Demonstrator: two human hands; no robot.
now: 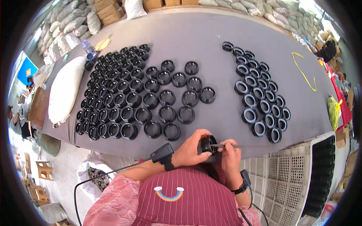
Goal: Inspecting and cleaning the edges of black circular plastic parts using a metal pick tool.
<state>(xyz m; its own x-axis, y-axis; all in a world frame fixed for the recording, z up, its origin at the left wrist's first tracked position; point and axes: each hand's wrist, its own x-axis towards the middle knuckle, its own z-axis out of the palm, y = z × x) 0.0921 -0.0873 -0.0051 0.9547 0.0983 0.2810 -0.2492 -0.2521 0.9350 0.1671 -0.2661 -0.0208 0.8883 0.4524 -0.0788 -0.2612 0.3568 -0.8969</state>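
Observation:
At the near edge of the grey table, my left hand (190,150) is closed around a round black cup-shaped piece (207,147), turned on its side. A thin grey metal tool (217,145) is pinched in my right hand (230,153), its tip reaching the piece's opening; its exact kind is unclear. Ahead and left stand many similar black pieces (152,129), close together in rows and looser toward the middle. A narrower group of black pieces with pale grey inner rims (259,129) stands to the right.
A long white sack (68,90) lies on the table's left end. White perforated crates (279,171) adjoin the near right edge, beside stacked black pieces (320,173). Yellow cord (299,69) and a yellow-green bag (333,113) lie far right. Below left, a white bag (85,175) holds small parts.

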